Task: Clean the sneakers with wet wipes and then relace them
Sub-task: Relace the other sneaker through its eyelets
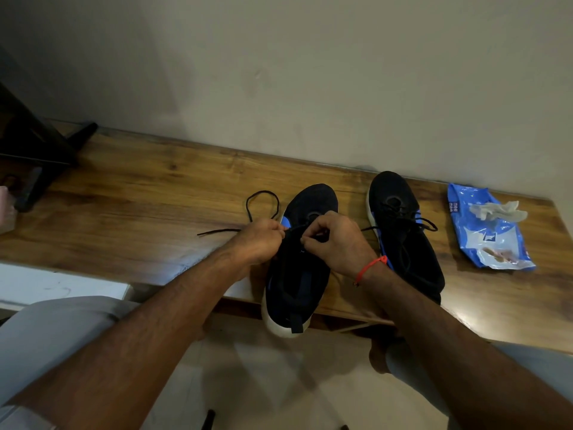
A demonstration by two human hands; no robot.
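Now relacing, by the look of it. Left hand grip pinching the black lace at the near sneaker's left eyelet row, fingers curled tight. Right hand grip also pinched, thumb and fingers closed on the lace over the tongue; exact eyelet hidden under the knuckles. Red thread band on the right wrist.

Loose lace looping out left of the hands, one end trailing flat on the desk. Near sneaker black with blue side and white sole, toe toward the wall, heel hanging over the desk's front edge. Second sneaker just beside it on the right, already laced, ends lying slack.

Farther right: blue wipes pack, a crumpled used wipe resting on top. Wiping judged done; lacing of the near sneaker partway, upper eyelets apparently still bare.

Next move likely calls for: feeding the free tip through the next eyelet, drawing slack from the loop at left, keeping both sides even. Risk: heel overhang, sneaker tipping off under a hard pull.
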